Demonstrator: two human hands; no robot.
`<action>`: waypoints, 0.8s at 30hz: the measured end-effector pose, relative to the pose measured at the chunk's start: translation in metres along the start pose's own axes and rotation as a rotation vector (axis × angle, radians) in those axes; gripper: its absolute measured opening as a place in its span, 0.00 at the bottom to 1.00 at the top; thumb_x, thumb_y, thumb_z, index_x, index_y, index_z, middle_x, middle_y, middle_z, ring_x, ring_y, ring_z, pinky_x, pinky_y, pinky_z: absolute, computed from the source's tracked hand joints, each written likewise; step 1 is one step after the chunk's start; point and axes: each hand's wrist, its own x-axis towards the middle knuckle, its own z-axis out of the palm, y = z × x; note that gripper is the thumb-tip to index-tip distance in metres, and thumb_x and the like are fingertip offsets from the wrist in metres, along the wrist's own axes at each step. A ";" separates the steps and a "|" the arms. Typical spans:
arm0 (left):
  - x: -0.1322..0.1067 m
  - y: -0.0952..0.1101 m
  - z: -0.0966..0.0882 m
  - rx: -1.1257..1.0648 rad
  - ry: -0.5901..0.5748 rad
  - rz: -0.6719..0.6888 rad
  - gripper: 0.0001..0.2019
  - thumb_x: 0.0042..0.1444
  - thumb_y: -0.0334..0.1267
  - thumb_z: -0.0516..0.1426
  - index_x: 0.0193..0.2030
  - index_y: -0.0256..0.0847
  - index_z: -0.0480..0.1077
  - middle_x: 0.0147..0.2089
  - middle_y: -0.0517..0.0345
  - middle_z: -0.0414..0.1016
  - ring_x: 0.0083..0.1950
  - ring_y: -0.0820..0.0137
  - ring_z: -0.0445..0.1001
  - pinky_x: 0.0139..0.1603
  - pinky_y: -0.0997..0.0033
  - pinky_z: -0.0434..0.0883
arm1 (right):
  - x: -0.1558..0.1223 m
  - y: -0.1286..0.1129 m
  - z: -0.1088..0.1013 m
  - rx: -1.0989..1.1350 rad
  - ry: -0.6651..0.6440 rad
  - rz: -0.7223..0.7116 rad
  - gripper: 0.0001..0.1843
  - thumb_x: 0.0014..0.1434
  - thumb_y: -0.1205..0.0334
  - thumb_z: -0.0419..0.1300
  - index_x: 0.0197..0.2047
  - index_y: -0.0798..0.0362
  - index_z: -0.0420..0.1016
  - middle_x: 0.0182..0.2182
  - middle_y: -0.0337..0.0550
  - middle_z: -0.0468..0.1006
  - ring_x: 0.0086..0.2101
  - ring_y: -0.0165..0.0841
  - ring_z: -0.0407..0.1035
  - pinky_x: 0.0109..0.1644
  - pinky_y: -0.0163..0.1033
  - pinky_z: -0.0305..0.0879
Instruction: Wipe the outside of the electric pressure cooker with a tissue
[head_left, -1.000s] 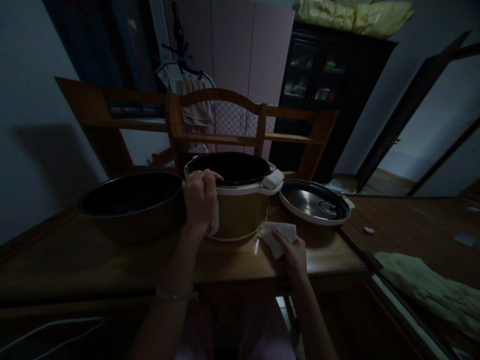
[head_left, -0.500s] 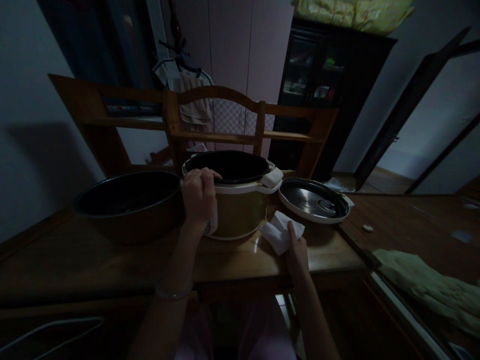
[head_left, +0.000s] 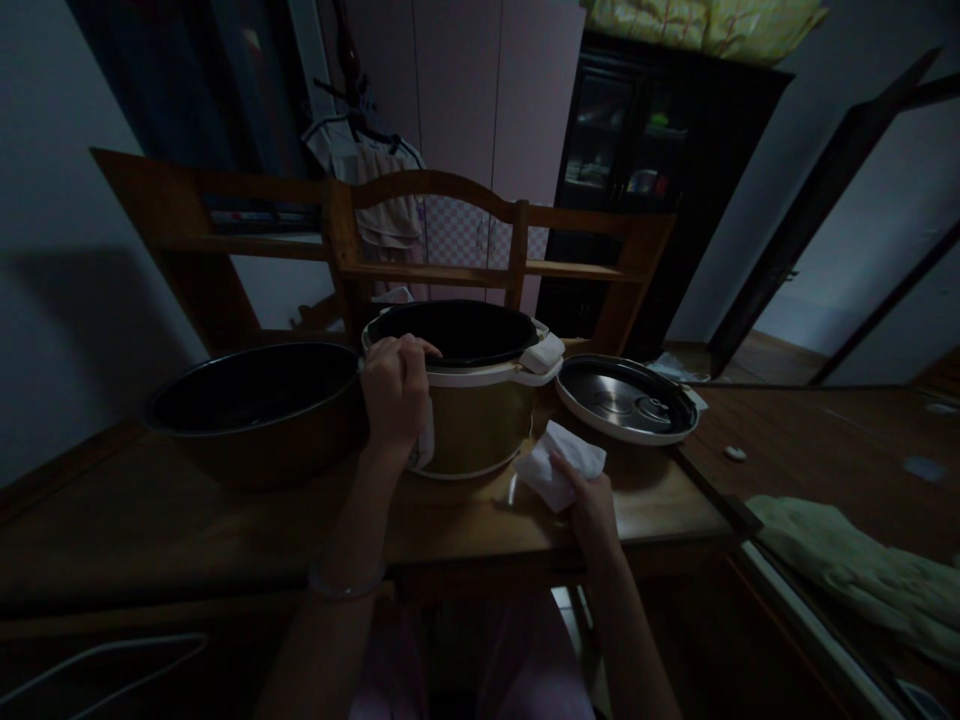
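Note:
A rice cooker body (head_left: 480, 425), olive-gold with a white rim and dark inside, stands upright on the wooden desk (head_left: 457, 530). My left hand (head_left: 395, 395) is closed over its near left rim, fingers curled toward the inside; the fingertips are partly hidden. In my right hand (head_left: 592, 505) is a crumpled white paper tissue (head_left: 556, 468), pinched by thumb and fingers just right of the cooker, over the desk. To the left sits the dark inner pot (head_left: 262, 440), its mouth up. The round lid (head_left: 626, 400) lies at the right, metal inner face upward.
Along the desk's back runs a wooden shelf frame (head_left: 435, 272). Beyond it stand a pale wardrobe (head_left: 457, 100) and a dark cabinet (head_left: 675, 200). A pale green cloth (head_left: 847, 560) lies at the lower right, near a small white object (head_left: 735, 453).
My right thumb has shifted left and lower across the tissue, and the tissue has moved slightly left. My left hand stays on the cooker's rim.

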 end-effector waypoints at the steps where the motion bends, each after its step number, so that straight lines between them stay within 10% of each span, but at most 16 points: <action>1: 0.000 0.000 0.000 0.001 -0.002 0.001 0.27 0.71 0.45 0.39 0.30 0.45 0.74 0.33 0.55 0.75 0.43 0.64 0.72 0.54 0.62 0.65 | 0.000 0.000 0.000 0.005 -0.005 -0.001 0.28 0.46 0.50 0.75 0.46 0.58 0.83 0.42 0.50 0.85 0.41 0.44 0.79 0.43 0.42 0.75; 24: 0.001 -0.003 0.001 0.021 -0.001 0.008 0.27 0.71 0.44 0.40 0.31 0.44 0.75 0.34 0.56 0.76 0.43 0.65 0.73 0.53 0.63 0.65 | 0.004 0.007 0.002 0.112 0.046 -0.039 0.27 0.49 0.52 0.70 0.52 0.54 0.80 0.47 0.48 0.83 0.48 0.45 0.77 0.51 0.44 0.71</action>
